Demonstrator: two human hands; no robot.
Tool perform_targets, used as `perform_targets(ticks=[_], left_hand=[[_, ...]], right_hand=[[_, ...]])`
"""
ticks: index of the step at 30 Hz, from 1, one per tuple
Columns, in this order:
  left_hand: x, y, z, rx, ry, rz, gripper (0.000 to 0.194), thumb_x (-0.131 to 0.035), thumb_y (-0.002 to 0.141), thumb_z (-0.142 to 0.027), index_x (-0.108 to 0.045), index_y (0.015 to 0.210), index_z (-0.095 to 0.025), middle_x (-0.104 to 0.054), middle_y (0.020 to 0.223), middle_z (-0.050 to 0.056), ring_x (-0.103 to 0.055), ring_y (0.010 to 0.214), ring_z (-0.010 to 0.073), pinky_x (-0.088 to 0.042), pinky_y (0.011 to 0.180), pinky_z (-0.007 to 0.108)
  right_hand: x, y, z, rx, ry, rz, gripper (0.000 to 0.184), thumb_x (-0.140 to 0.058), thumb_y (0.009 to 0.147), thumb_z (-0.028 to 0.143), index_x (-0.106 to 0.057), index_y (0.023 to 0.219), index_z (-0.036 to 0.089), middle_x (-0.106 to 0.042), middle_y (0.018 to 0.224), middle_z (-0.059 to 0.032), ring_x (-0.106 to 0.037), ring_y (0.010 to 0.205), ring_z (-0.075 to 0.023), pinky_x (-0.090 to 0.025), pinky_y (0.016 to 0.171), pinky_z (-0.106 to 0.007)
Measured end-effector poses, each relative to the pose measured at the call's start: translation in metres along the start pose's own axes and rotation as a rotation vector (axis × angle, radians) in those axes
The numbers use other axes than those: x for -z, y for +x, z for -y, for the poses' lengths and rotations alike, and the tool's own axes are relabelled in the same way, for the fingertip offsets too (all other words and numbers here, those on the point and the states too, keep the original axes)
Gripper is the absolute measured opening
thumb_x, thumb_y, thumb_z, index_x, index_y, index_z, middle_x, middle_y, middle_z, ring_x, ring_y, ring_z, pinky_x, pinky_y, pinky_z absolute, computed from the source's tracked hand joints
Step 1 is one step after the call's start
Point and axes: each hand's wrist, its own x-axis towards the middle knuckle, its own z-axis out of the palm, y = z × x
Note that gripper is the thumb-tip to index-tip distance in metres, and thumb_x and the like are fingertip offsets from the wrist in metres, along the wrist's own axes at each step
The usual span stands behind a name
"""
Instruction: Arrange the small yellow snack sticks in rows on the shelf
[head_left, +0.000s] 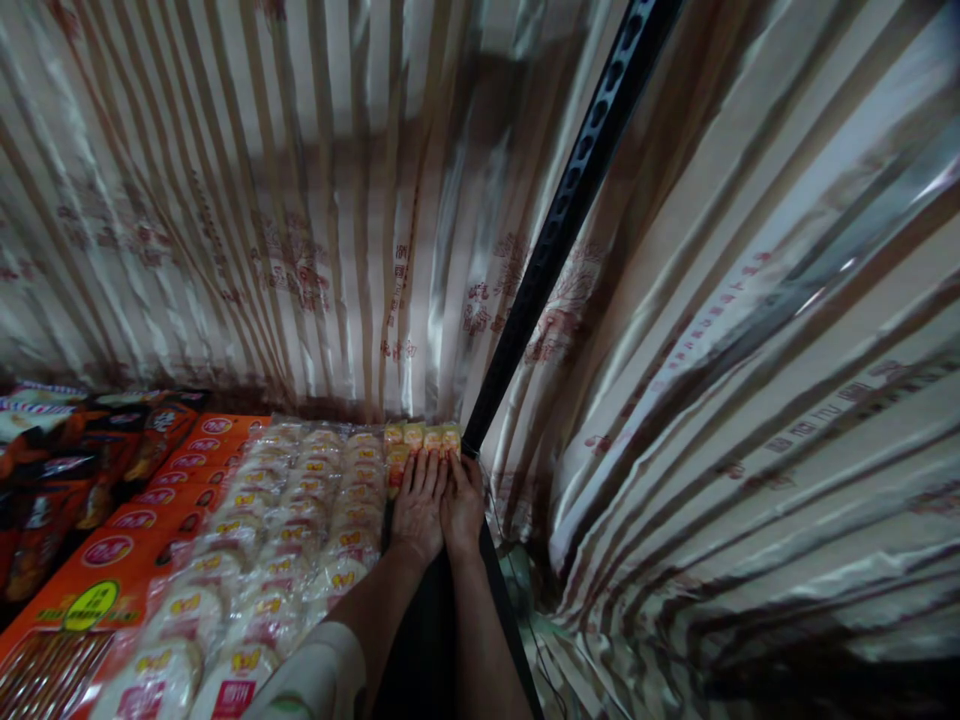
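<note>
Left hand [418,520], flat without grasping, and right hand [462,503], grip unclear, should press small yellow plastic-wrapped packets [413,435] only lightly.

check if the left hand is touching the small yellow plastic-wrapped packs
Touching: the head view shows the left hand with its fingers lying on the yellow packs.

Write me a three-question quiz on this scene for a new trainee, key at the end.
1. Where does the left hand rest?
a) against the striped backdrop
b) on the small yellow packs
c) on the orange packs
2. True or false: the clear-wrapped round crackers lie to the right of the right hand.
3. Fill in the colour: the slanting slotted post is ____.

Key: 1. b; 2. False, they lie to the left; 3. black.
</note>
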Motion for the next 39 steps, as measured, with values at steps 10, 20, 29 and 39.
perform_targets(ticks=[10, 20, 29, 39], left_hand=[[-0.002, -0.002, 0.001, 0.0, 0.061, -0.053, 0.048, -0.027, 0.09, -0.028, -0.037, 0.132, -0.008, -0.032, 0.142, 0.01, -0.025, 0.132, 0.0238, -0.023, 0.11, 0.042], [0.0, -0.001, 0.002, -0.012, 0.076, -0.065, 0.048, -0.027, 0.089, -0.028, -0.039, 0.131, -0.008, -0.036, 0.14, 0.01, -0.026, 0.131, 0.0222, -0.021, 0.11, 0.042], [-0.001, -0.002, 0.002, -0.021, 0.089, -0.092, 0.048, -0.029, 0.088, -0.027, -0.04, 0.131, -0.008, -0.035, 0.141, 0.011, -0.027, 0.131, 0.022, -0.021, 0.11, 0.043], [0.001, -0.002, 0.001, -0.033, 0.051, -0.049, 0.049, -0.029, 0.088, -0.028, -0.037, 0.132, -0.01, -0.037, 0.14, 0.009, -0.026, 0.132, 0.0206, -0.019, 0.111, 0.042]], right_hand=[[-0.005, -0.005, -0.012, -0.02, -0.066, -0.037, 0.042, -0.033, 0.078, 0.018, -0.064, 0.106, 0.012, -0.056, 0.113, -0.015, -0.048, 0.106, -0.0222, -0.039, 0.094, -0.039], [-0.006, -0.005, -0.013, -0.011, -0.125, -0.047, 0.041, -0.034, 0.078, 0.018, -0.065, 0.105, 0.013, -0.057, 0.111, -0.0135, -0.05, 0.104, -0.0211, -0.042, 0.091, -0.037], [0.0, -0.007, -0.007, 0.015, -0.201, -0.075, 0.041, -0.036, 0.076, 0.015, -0.065, 0.104, 0.013, -0.06, 0.105, -0.0117, -0.052, 0.098, -0.0204, -0.042, 0.088, -0.036], [0.003, -0.004, 0.0, -0.024, -0.117, -0.01, 0.041, -0.035, 0.076, 0.015, -0.066, 0.102, 0.015, -0.061, 0.095, -0.0102, -0.053, 0.087, -0.018, -0.044, 0.081, -0.032]])
